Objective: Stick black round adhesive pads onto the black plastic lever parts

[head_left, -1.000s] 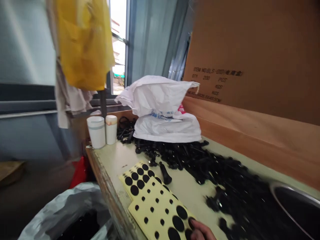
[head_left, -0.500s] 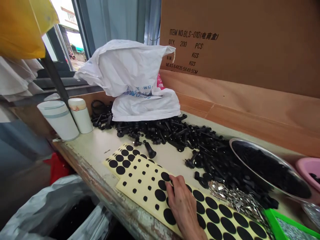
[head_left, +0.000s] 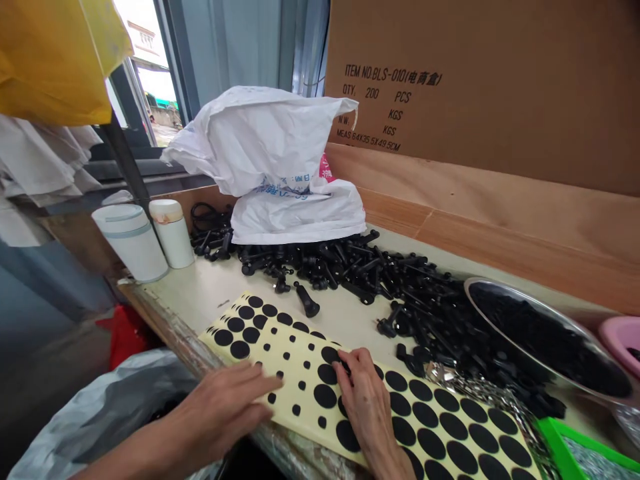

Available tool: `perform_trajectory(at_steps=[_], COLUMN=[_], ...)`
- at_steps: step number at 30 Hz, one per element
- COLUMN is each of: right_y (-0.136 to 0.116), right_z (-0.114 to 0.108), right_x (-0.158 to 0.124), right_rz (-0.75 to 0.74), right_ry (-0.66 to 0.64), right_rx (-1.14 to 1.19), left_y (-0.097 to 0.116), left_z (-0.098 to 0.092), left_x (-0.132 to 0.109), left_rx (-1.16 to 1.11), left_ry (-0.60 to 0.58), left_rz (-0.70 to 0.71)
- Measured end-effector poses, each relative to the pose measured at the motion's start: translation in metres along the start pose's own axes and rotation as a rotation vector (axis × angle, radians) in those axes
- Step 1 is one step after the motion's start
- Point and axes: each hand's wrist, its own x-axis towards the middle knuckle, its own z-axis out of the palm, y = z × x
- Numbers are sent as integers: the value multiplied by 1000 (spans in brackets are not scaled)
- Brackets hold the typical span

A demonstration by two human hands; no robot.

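Observation:
Both my hands rest on a yellow backing sheet dotted with round black rubber pads (head_left: 300, 393), which lies at the front edge of a pale worktop (head_left: 210, 287). My right hand (head_left: 367, 400) has its fingertips bunched on the pads near the sheet's upper edge. My left hand (head_left: 220, 413) lies flat across the sheet's left part, fingers together. A second dotted sheet (head_left: 240, 320) sits just behind, partly under the first. A loose black rubber plug (head_left: 306, 300) stands apart, just above the sheets, and a heap of similar black parts (head_left: 400, 300) spreads beyond it.
A steel bowl of black parts (head_left: 545, 333) and a pink basin (head_left: 625, 340) stand at right. Silver metal bits (head_left: 480, 393) and a green tray (head_left: 585, 453) lie nearby. A white plastic bag (head_left: 265, 167), white canisters (head_left: 133, 243), and a cardboard box (head_left: 475, 80) stand behind. A grey-lined bin (head_left: 100, 413) sits below left.
The view has swung right and down from the window to the sheets. My right hand has moved in onto the pads, and my left hand has entered from the lower left onto the sheet.

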Motion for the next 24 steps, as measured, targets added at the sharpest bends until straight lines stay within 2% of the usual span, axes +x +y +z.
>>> perform_trajectory(at_steps=[2, 4, 6, 8, 13, 18, 21, 24], right_y=[-1, 0, 0, -1, -6, -4, -2, -1], right_z=[0, -1, -1, 0, -1, -4, -7, -14], right_x=[0, 1, 1, 2, 7, 12, 14, 16], right_rz=[9, 33, 65, 87, 161, 219, 216, 223], right_ry=[-5, -2, 16, 29, -8, -81, -100, -114], right_rx=[10, 22, 34, 51, 134, 323, 400, 522], left_y=[-3, -5, -7, -10, -15, -15, -16, -17], left_z=[21, 47, 68, 78, 79, 85, 83, 77], left_x=[32, 54, 63, 64, 63, 65, 64, 64], left_rx=[152, 360, 494, 554, 596, 587, 489, 336], left_ry=[-120, -181, -177, -170, -181, -129, -124, -78], left_rz=[115, 205, 241, 268, 284, 273, 249, 167])
